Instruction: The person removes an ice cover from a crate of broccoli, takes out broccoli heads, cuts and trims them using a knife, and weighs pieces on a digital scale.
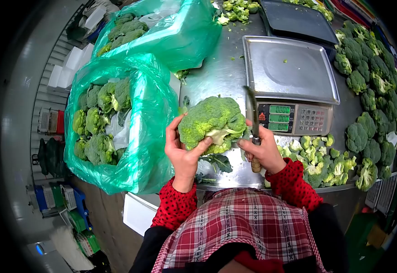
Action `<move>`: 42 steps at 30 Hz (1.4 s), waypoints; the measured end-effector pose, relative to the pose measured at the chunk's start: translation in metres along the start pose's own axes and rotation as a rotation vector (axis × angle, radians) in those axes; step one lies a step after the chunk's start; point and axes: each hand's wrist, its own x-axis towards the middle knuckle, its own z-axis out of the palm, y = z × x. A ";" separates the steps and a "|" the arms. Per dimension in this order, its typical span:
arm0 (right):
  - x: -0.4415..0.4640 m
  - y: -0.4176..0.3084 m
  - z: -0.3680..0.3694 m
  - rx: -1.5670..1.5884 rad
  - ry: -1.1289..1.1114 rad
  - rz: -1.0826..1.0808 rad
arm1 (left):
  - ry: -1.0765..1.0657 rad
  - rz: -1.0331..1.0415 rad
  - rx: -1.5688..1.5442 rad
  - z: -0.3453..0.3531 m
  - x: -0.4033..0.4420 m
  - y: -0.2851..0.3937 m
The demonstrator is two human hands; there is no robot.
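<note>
Along the left side, coloured crates (68, 204) are stacked. Next to them, a green plastic bag (150, 127) is spread open, and small broccoli heads (100, 148) are packed inside; beyond it, a second green bag (180, 41) is filled in the same way. To the right of the near bag, a large broccoli head (207, 116) is held up over the counter (228, 45) by the left hand (183, 154). It is pinched between the thumb, pressed near its pale stem, and the fingers, curled round its left edge. Below it, a dark leaf (220, 162) is seen. Just beside its right edge, a knife (254, 119) is held with the blade raised; its brown handle is clasped by the closed fingers of the right hand (267, 149). Whether the broccoli is touched by them cannot be told. Farther right, a scale (294, 82) is placed on the counter, zeros shown on its green displays (280, 118). Nearer the body, cut broccoli pieces (314, 166) are piled. At the far right, loose broccoli heads (376, 91) are heaped.
</note>
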 end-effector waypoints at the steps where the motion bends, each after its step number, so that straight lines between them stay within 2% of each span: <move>1: 0.001 -0.001 0.000 -0.004 -0.006 0.000 | -0.035 0.059 0.072 0.001 0.001 0.005; 3: -0.001 -0.004 0.001 0.101 0.061 0.040 | -0.071 0.112 0.143 0.001 0.000 0.010; 6: -0.004 0.003 -0.005 0.118 0.096 0.016 | 0.005 -0.126 -0.114 0.003 0.004 0.009; 9: -0.011 0.003 -0.010 0.108 0.102 0.029 | 0.101 -0.247 -0.299 0.005 0.005 0.002; 13: -0.017 0.001 -0.012 0.106 0.112 0.058 | 0.170 -0.206 -0.321 0.003 0.012 0.001; 15: -0.007 -0.005 -0.002 -0.185 0.268 -0.273 | 0.158 -0.192 -0.306 0.001 0.011 0.006; 17: 0.007 -0.013 0.001 -0.262 0.280 -0.226 | 0.118 -0.130 -0.222 0.000 0.009 0.008; 19: 0.023 -0.010 0.004 -0.326 0.197 -0.328 | 0.114 -0.109 -0.174 0.002 0.007 0.007; 20: 0.021 -0.012 0.009 -0.373 0.254 -0.303 | 0.141 -0.042 -0.106 0.002 0.005 0.002; 21: 0.018 -0.012 0.012 -0.528 0.294 -0.407 | 0.174 0.022 -0.035 0.002 0.003 -0.001; 23: 0.002 -0.014 0.025 -0.472 0.137 -0.500 | 0.213 0.075 0.020 0.002 0.005 -0.005; 25: -0.019 0.002 0.049 -0.373 -0.197 -0.545 | 0.294 0.158 0.106 0.003 0.008 -0.011; 27: -0.034 -0.004 0.061 -0.338 -0.559 -0.520 | 0.305 0.136 0.100 0.002 0.013 -0.013; 28: -0.033 -0.002 0.059 -0.337 -0.513 -0.537 | 0.302 0.118 0.074 -0.001 0.015 -0.014; 29: -0.027 -0.014 0.053 -0.378 -0.373 -0.561 | 0.296 0.096 0.049 -0.003 0.016 -0.014; 31: -0.002 -0.022 0.036 -0.616 0.035 -0.761 | 0.262 0.092 0.041 -0.002 0.010 -0.004; 33: 0.022 -0.035 0.024 -0.777 0.297 -0.885 | 0.223 0.088 0.028 0.003 0.003 0.001; 35: 0.030 -0.032 0.022 -0.762 0.327 -0.901 | 0.196 0.122 0.078 0.008 -0.002 0.001; 37: 0.030 -0.025 0.021 -0.812 0.314 -0.741 | 0.194 0.152 0.100 0.012 -0.002 -0.002; 39: 0.031 -0.019 0.023 -0.810 0.341 -0.742 | 0.212 0.222 0.156 0.011 -0.001 -0.008; 42: 0.030 -0.015 0.030 -0.724 0.328 -0.780 | 0.240 0.194 0.114 0.014 0.001 -0.009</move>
